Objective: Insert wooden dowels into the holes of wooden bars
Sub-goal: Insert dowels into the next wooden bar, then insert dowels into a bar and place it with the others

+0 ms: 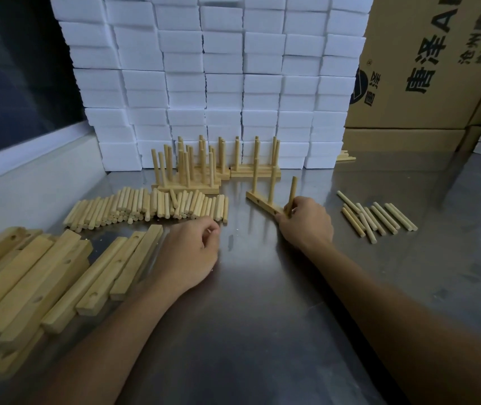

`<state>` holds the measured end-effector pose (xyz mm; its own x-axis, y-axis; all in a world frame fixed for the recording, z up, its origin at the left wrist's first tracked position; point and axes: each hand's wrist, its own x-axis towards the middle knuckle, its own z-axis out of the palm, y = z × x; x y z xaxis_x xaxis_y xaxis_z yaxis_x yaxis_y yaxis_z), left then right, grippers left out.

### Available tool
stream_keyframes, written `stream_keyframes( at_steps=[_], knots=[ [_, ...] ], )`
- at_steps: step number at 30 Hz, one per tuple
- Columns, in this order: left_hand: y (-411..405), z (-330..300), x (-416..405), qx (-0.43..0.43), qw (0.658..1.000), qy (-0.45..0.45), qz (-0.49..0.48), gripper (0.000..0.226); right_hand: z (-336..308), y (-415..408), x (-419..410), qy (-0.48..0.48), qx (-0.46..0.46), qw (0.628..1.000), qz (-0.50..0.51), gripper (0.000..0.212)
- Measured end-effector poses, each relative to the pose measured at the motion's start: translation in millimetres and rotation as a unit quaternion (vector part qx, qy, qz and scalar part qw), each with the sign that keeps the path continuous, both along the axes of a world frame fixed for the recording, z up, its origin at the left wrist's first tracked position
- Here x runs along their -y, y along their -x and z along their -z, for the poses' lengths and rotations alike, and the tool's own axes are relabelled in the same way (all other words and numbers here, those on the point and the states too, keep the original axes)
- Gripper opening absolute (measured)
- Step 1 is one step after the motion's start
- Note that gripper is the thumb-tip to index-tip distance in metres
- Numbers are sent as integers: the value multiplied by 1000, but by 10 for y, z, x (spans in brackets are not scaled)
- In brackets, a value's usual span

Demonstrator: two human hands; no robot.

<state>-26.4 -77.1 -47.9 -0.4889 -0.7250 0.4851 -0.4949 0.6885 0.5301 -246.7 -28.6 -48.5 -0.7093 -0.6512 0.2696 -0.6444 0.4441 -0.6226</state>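
Resting on the steel desk (262, 302), both forearms reaching forward. Left hand (188, 255) lying knuckles-up beside the loose blank bars (58, 276), fingers curled inward; holding a dowel or nothing, impossible to tell. Right hand (306, 222) pinching the third dowel (292, 194) upright at the near end of the working bar (262, 204), fingers also pressing that end of the bar onto the desk. Standing already in the same bar, two dowels nearer its far end; showing dark between them and the gripped dowel, at least one open hole. Lying just behind the left hand, the main dowel heap (151, 207); lying well apart to the right, a smaller dowel group (376, 217). Standing at the back against the white foam blocks (204, 83), the finished racks (204, 168).

Judging the step: seating the third dowel, with a hole remaining to fill.

Risks, as judgement only:
- Jamming or splitting, from pushing the dowel while tilted off the hole's axis.
- Lifting or skidding of the narrow bar on smooth steel, from pressing at one end only, with the left hand not bracing.
- Toppling the two seated dowels, from twisting the bar.
- Scattering the heap, from a careless left reach.
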Motion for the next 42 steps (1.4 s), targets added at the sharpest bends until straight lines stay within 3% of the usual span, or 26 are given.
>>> stream_keyframes(
  at_steps=[8,13,18,23,26,30,34,39,42],
  knots=[
    [123,57,124,85,996,-6,-38,7,-76,393,551,-2,43,999,-5,25],
    [303,98,252,155,980,74,-96,12,-89,599,940,-17,26,1000,2,31],
    [312,120,300,158,976,95,-119,16,-74,710,1261,-45,-17,998,28,41],
    [322,115,292,162,973,93,-134,16,-111,780,1434,-56,-32,996,60,31],
    [326,124,297,163,973,91,-138,16,-103,804,1469,-56,-32,996,68,28],
    [323,118,289,161,973,91,-138,16,-75,779,1439,-34,-28,996,80,43],
    [315,109,291,158,975,89,-126,17,-80,647,1294,-50,-60,995,60,22],
    [295,82,283,153,980,70,-110,15,16,306,959,-78,-124,988,-38,28],
    [305,82,269,156,980,69,-105,14,4,134,700,-103,-131,984,-63,17]
  ],
)
